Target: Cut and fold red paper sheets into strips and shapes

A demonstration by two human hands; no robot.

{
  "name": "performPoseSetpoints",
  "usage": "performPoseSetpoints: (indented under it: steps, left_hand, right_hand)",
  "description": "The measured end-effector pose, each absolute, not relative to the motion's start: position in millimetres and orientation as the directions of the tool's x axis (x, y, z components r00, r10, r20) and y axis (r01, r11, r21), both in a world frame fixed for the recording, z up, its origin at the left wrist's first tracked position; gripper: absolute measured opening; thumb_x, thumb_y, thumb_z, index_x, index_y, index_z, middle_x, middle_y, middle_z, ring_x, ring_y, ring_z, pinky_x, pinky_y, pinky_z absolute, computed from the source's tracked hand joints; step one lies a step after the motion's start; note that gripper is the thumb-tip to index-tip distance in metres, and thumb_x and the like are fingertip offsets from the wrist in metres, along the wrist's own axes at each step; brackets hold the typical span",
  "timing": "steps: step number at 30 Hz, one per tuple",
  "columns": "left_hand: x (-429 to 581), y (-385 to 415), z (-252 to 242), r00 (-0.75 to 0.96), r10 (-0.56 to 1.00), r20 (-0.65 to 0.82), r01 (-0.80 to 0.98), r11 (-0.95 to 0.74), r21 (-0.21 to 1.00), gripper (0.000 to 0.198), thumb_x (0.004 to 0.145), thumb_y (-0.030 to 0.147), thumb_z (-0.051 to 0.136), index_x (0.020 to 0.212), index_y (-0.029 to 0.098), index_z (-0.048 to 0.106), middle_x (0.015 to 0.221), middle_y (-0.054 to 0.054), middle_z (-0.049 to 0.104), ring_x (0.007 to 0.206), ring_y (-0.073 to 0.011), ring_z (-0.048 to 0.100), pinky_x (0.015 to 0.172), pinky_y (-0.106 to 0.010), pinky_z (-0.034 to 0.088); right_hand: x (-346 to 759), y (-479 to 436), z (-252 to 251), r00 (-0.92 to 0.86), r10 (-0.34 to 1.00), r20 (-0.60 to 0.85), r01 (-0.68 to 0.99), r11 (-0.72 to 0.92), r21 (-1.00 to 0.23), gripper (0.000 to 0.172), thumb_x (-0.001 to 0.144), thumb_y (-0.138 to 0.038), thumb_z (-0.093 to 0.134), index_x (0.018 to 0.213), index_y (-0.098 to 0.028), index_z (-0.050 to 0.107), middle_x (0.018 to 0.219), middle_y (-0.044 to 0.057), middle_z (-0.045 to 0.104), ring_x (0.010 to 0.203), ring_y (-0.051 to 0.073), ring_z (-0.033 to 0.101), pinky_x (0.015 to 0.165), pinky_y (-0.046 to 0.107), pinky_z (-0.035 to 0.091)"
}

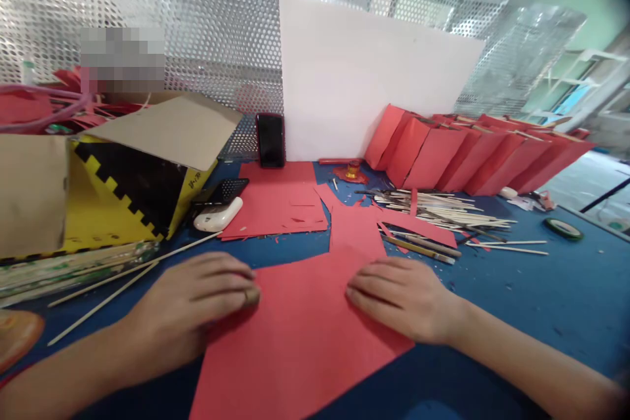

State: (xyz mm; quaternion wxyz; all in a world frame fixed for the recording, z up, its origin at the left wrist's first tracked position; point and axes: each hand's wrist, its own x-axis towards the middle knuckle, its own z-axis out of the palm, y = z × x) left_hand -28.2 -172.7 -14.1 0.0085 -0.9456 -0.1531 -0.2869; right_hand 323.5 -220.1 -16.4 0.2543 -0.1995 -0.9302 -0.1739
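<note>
A large sheet of red paper (295,341) lies in front of me, its near part running out of the bottom of the view. My left hand (197,302) is closed at the sheet's left edge, slightly blurred, with the fingertips on the paper. Over the right edge, my right hand (401,295) has its fingers together and bent onto the sheet; what lies under its palm is hidden. Just beyond the sheet is a narrower red paper piece (355,226), partly overlapped by it. Further back is a stack of red sheets (278,203).
Thin wooden sticks (438,210) and a pencil-like rod (418,249) lie right of centre. Folded red paper bags (433,151) stand in a row behind. A green tape roll (564,228), a phone (270,140), a white mouse-shaped object (218,214) and an open cardboard box (167,128) surround the work area.
</note>
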Motion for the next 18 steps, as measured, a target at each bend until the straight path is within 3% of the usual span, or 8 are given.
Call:
performPoseSetpoints:
  steps: [2, 3, 6, 9, 11, 13, 15, 18]
  left_hand:
    - [-31.4, -196.3, -27.3, 0.848, 0.344, 0.404, 0.38, -0.925, -0.008, 0.04, 0.084, 0.007, 0.052, 0.112, 0.029, 0.071, 0.106, 0.002, 0.079, 0.1, -0.0166, 0.073, 0.101, -0.03, 0.051]
    - [-31.3, -207.4, -32.7, 0.853, 0.335, 0.401, 0.381, -0.924, -0.039, 0.039, 0.085, 0.01, 0.05, 0.112, 0.028, 0.072, 0.108, 0.002, 0.079, 0.099, -0.0166, 0.073, 0.1, -0.029, 0.051]
    - [-29.8, -229.3, -43.0, 0.829, 0.335, 0.448, 0.414, -0.906, -0.089, 0.033, 0.088, 0.017, 0.049, 0.11, 0.026, 0.072, 0.11, 0.001, 0.078, 0.097, -0.0158, 0.073, 0.096, -0.025, 0.05]
    - [-31.2, -229.9, -46.7, 0.804, 0.347, 0.482, 0.438, -0.895, -0.086, 0.032, 0.091, 0.018, 0.046, 0.109, 0.025, 0.071, 0.11, 0.001, 0.079, 0.097, -0.0156, 0.073, 0.096, -0.025, 0.05]
    - [-32.6, -222.4, -46.2, 0.785, 0.385, 0.485, 0.446, -0.895, -0.012, 0.029, 0.094, 0.021, 0.047, 0.11, 0.027, 0.071, 0.108, 0.003, 0.079, 0.094, -0.0147, 0.074, 0.092, -0.023, 0.052]
    - [-32.0, -212.9, -43.5, 0.715, 0.516, 0.472, 0.513, -0.846, 0.146, 0.023, 0.096, 0.029, 0.05, 0.103, 0.028, 0.072, 0.096, 0.005, 0.08, 0.082, -0.013, 0.075, 0.077, -0.02, 0.054]
    - [-28.7, -203.9, -40.2, 0.574, 0.721, 0.389, 0.641, -0.691, 0.334, 0.032, 0.097, 0.039, 0.049, 0.078, 0.026, 0.072, 0.072, 0.005, 0.076, 0.058, -0.0119, 0.069, 0.055, -0.019, 0.05]
    - [-22.3, -193.3, -38.9, 0.358, 0.911, 0.207, 0.767, -0.413, 0.491, 0.051, 0.092, 0.05, 0.05, 0.049, 0.023, 0.054, 0.043, 0.004, 0.055, 0.038, -0.0112, 0.05, 0.039, -0.022, 0.037]
  right_hand:
    - [318.4, -223.2, -23.1, -0.861, 0.291, 0.418, 0.407, 0.886, 0.221, 0.024, 0.097, -0.008, 0.047, 0.098, -0.014, 0.07, 0.093, 0.009, 0.077, 0.082, 0.018, 0.069, 0.075, 0.031, 0.054]
    - [317.0, -224.0, -25.3, -0.882, 0.32, 0.347, 0.397, 0.901, 0.176, 0.022, 0.096, -0.009, 0.048, 0.098, -0.014, 0.07, 0.093, 0.01, 0.076, 0.08, 0.019, 0.068, 0.074, 0.032, 0.054]
    - [317.9, -222.2, -25.9, -0.882, 0.446, 0.152, 0.441, 0.895, -0.067, 0.027, 0.09, -0.009, 0.052, 0.112, -0.013, 0.067, 0.103, 0.013, 0.074, 0.09, 0.022, 0.067, 0.076, 0.035, 0.054]
    - [321.0, -214.5, -22.7, -0.833, 0.547, 0.09, 0.491, 0.803, -0.337, 0.033, 0.089, -0.007, 0.052, 0.118, -0.016, 0.066, 0.115, 0.011, 0.071, 0.102, 0.021, 0.066, 0.083, 0.033, 0.051]
    - [321.6, -207.8, -23.6, -0.781, 0.615, 0.108, 0.496, 0.716, -0.492, 0.024, 0.094, -0.013, 0.051, 0.11, -0.018, 0.069, 0.111, 0.009, 0.072, 0.099, 0.019, 0.067, 0.083, 0.029, 0.05]
    - [321.2, -201.4, -28.2, -0.671, 0.732, 0.118, 0.539, 0.591, -0.6, 0.019, 0.098, -0.023, 0.052, 0.094, -0.018, 0.07, 0.091, 0.006, 0.071, 0.082, 0.016, 0.065, 0.073, 0.027, 0.048]
    - [320.1, -196.1, -35.0, -0.507, 0.856, 0.1, 0.616, 0.442, -0.652, 0.03, 0.098, -0.032, 0.054, 0.075, -0.017, 0.064, 0.068, 0.001, 0.061, 0.061, 0.012, 0.053, 0.058, 0.025, 0.039]
    - [316.9, -190.8, -43.9, -0.348, 0.937, 0.029, 0.67, 0.27, -0.692, 0.034, 0.096, -0.037, 0.054, 0.069, -0.018, 0.057, 0.06, -0.003, 0.05, 0.054, 0.01, 0.04, 0.05, 0.025, 0.029]
